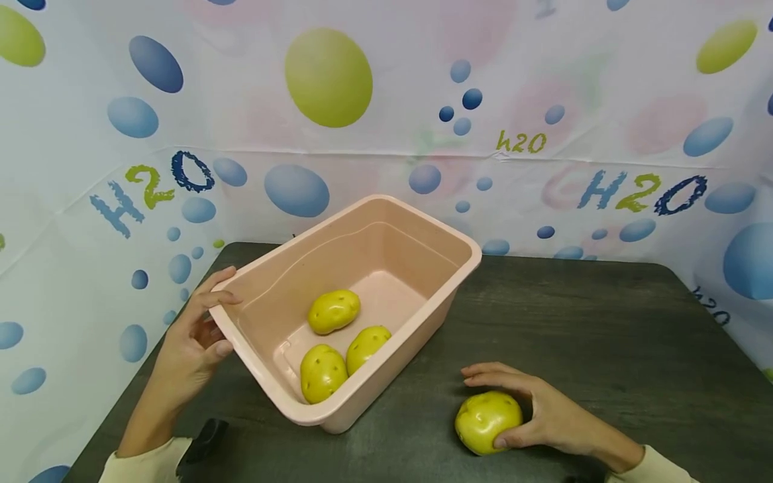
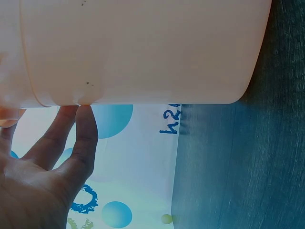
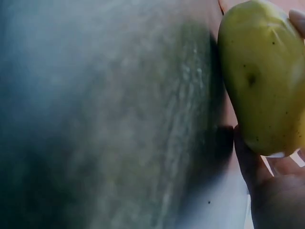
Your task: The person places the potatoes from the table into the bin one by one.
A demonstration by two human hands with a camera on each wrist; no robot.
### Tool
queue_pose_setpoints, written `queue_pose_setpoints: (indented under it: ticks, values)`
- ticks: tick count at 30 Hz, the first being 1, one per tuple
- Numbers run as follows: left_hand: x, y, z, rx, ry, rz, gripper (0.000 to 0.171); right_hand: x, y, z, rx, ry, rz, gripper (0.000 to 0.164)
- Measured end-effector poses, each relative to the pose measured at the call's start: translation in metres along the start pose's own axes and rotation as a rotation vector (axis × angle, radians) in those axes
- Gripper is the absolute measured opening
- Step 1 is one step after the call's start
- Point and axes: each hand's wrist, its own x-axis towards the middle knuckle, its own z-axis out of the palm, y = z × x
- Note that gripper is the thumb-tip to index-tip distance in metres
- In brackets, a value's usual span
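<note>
A pink plastic tub (image 1: 410, 322) stands on the dark table, and my left hand (image 1: 190, 342) grips the rim at its left corner, fingers over the edge and thumb outside. In the left wrist view fingertips (image 2: 86, 117) touch the tub's side wall (image 2: 143, 52). Inside lie three yellow potatoes: one farther back (image 1: 334, 312), one near the front corner (image 1: 323, 373) and one beside the right wall (image 1: 367, 345). To the right of the tub, my right hand (image 1: 546, 416) holds another yellow potato (image 1: 488, 421) between thumb and fingers, low over the tabletop. The right wrist view shows this potato (image 3: 262, 81) close up.
The dark wood-grain table (image 1: 580, 322) extends behind and to the right of the tub. A white sheet (image 1: 398, 114) printed with coloured dots and "H2O" hangs behind and at the sides. Beside the left sleeve is a black strap piece (image 1: 207, 439).
</note>
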Motion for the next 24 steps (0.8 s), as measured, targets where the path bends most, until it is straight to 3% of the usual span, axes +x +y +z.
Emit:
queue_pose_setpoints:
  ticks: [5,12,24]
  values:
    - [0.000,0.000,0.000,-0.003,0.008,-0.008,0.055,-0.002,-0.002,0.003,-0.034,-0.011,-0.031,0.069]
    - [0.001,-0.002,-0.001,0.001,0.010,-0.006,0.055,-0.007,-0.002,0.010,0.013,-0.038,-0.025,0.067]
    - [0.001,0.001,0.001,-0.013,0.005,-0.003,0.054,-0.012,0.000,0.014,0.026,0.002,-0.021,0.063]
